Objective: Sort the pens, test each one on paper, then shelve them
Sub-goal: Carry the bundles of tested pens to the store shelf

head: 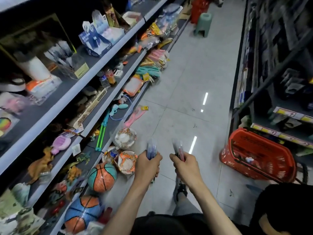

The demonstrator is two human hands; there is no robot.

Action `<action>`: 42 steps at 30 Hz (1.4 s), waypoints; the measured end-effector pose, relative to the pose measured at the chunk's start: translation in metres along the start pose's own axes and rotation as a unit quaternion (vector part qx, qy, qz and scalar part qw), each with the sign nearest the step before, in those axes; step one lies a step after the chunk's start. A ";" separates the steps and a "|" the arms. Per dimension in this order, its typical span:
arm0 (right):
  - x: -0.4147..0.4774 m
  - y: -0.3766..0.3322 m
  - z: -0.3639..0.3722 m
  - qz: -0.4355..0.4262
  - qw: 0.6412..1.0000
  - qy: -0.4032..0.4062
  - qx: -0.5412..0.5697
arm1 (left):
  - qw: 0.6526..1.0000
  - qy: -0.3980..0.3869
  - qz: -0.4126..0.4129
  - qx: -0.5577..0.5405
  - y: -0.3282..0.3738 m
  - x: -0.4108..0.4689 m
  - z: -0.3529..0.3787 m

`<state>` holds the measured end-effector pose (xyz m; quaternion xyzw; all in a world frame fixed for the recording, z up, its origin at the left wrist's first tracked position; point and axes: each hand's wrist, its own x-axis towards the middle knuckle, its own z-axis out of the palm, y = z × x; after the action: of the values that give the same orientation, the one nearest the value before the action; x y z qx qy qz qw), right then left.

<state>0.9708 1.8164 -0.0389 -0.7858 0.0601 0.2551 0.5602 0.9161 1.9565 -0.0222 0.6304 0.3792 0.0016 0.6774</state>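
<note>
While you stand in the aisle with a fistful of pens in each hand, the main risk is a slip: your left hand [147,164] has its fingers [156,160] curled tight round a bundle of blue pens [152,148], and your right hand [185,164] is closed the same way round a bundle of reddish pens [178,148], both held upright over the floor [186,78]. These look like slim, smooth plastic barrels, some clear, and such round shafts tend to slide past each other in a loose fist; ease either grip and a few could drop onto the glossy grey tiles and roll under the shelves [94,73]. The picture is motion-blurred, so you seem to be on the move, which makes a fumble likelier. Mixing the two colours would undo the sorting, so keep the hands apart. No paper shows anywhere near, so testing may have to wait. The red basket [257,158], ribbed hard plastic tilted against the right-hand rack, and the rubbery basketballs [102,177] near your feet could trip you.
</note>
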 end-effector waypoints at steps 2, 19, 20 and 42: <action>0.043 -0.020 -0.004 -0.014 1.000 -0.015 -0.013 | 1.000 0.017 -0.001 -0.004 0.016 0.034 0.015; 0.325 -0.189 -0.004 -0.072 0.977 -0.175 -0.096 | 0.983 0.155 -0.023 -0.092 0.170 0.251 0.086; 0.338 -0.196 0.007 -0.072 0.975 -0.186 -0.102 | 0.981 0.168 -0.024 -0.096 0.175 0.261 0.079; 0.519 -0.361 0.252 -0.122 0.907 -0.368 -0.167 | 0.892 0.366 -0.035 -0.261 0.269 0.461 -0.091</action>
<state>1.4712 2.2773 -0.0360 -0.7195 -0.2900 0.4623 0.4294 1.3256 2.3109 -0.0209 0.3717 0.6079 0.3082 0.6303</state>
